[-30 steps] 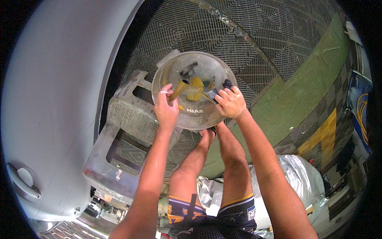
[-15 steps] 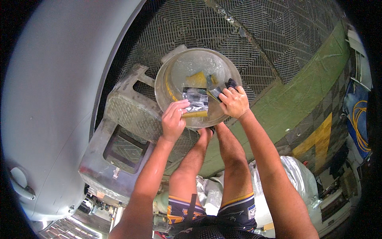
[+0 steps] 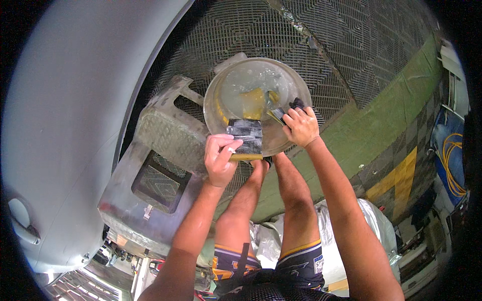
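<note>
Dark sheet (image 3: 251, 133), in left hand (image 3: 220, 159), seemingly pinched

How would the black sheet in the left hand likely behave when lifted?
The black sheet is probably slippery, since its face glistens as if wet. It likely bends easily, as its yellow lower edge seems curled over.

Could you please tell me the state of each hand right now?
Left hand: closed, holding a black sheet with yellow edge.
Right hand: closed, holding a dark strip and black bundle.

Streaked black sheet (image 3: 252, 131), yellow near edge, overlapping basin (image 3: 277, 139); dark piece (image 3: 277, 115) right.
</note>
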{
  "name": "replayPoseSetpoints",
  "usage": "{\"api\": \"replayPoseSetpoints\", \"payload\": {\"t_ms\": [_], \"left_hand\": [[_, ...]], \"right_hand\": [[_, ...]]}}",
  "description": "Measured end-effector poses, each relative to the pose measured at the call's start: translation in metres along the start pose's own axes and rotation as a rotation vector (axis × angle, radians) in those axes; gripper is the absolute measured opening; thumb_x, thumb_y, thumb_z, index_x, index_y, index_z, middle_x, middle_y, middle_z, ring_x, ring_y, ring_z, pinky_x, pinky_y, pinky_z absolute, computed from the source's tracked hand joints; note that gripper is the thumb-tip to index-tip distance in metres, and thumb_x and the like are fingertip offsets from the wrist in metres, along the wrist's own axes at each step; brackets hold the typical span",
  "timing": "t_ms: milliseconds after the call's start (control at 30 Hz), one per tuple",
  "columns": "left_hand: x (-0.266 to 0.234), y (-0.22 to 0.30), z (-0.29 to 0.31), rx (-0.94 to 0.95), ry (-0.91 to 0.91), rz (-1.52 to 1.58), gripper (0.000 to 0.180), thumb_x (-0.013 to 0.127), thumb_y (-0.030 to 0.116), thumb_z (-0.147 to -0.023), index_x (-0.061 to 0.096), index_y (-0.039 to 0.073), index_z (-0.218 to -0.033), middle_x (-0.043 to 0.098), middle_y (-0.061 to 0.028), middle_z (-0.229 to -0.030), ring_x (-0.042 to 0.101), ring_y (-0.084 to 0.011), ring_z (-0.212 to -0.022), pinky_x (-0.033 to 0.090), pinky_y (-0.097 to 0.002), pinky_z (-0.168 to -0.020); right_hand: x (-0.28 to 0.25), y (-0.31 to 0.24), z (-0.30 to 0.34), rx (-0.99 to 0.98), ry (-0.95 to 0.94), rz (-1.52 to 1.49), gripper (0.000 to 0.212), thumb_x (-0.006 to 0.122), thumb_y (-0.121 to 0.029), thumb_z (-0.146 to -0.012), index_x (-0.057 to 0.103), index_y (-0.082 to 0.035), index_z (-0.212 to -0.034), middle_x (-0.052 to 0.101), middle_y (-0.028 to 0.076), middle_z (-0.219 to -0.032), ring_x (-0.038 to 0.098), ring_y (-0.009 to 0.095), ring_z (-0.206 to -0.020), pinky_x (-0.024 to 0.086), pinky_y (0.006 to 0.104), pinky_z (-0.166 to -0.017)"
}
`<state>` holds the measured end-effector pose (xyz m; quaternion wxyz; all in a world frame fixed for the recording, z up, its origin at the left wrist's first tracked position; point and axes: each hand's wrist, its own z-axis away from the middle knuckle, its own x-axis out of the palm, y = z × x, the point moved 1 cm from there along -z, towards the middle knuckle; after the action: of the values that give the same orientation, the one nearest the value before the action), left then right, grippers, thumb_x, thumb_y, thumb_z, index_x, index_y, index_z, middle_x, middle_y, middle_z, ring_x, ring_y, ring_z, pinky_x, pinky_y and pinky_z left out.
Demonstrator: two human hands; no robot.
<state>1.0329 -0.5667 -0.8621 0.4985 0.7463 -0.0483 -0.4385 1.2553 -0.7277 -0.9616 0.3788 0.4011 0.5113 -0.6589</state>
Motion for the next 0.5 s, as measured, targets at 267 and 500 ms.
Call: {"api": "replayPoseSetpoints", "payload": {"t_ms": [267,500], "left_hand": [[0.002,-0.007,0.017,-0.482,0.054,0.175,0.016,0.078,-0.002,-0.082,0.073,-0.002,-0.097,0.063,-0.0065,-0.089,0.063,-0.0176,-0.080,0.056,-0.0320,-0.067],[0.009,0.000,0.015,-1.002,0.278,0.784,0.025,0.064,0.002,-0.099,0.055,-0.004,-0.122,0.066,-0.0117,-0.113,0.069,-0.0190,-0.089,0.064,-0.0343,-0.073]], "right_hand": [[-0.003,-0.003,-0.001,-0.002,-0.009,-0.007,0.020,0.070,-0.027,-0.076,0.061,-0.014,-0.087,0.060,0.004,-0.088,0.063,0.022,-0.086,0.042,0.0403,-0.083],[-0.003,-0.006,-0.004,0.063,-0.037,0.013,0.046,0.070,-0.038,-0.085,0.062,-0.010,-0.121,0.064,0.006,-0.097,0.064,0.023,-0.090,0.041,0.0409,-0.088]]}}
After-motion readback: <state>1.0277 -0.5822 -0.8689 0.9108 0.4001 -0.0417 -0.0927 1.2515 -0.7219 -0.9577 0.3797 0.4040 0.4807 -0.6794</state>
